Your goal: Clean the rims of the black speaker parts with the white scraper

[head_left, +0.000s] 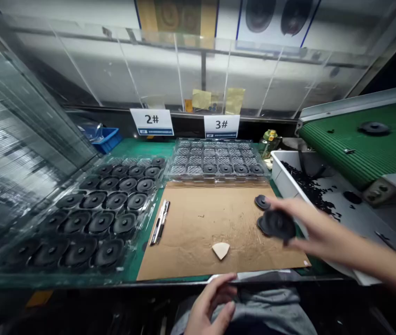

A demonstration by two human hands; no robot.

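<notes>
My right hand reaches in from the right over the brown cardboard sheet and holds a black round speaker part between thumb and fingers. Two more black round parts lie on the cardboard beside it, one just above the hand and one partly hidden under the held part. My left hand rests at the near table edge, fingers loosely apart, holding nothing. A small cream wedge-shaped piece lies on the cardboard near the front.
A clear tray on the left holds several black speaker parts. A second clear tray under the "3#" sign holds one row of them. A green conveyor, a white bin, tweezers and a blue bin surround the cardboard.
</notes>
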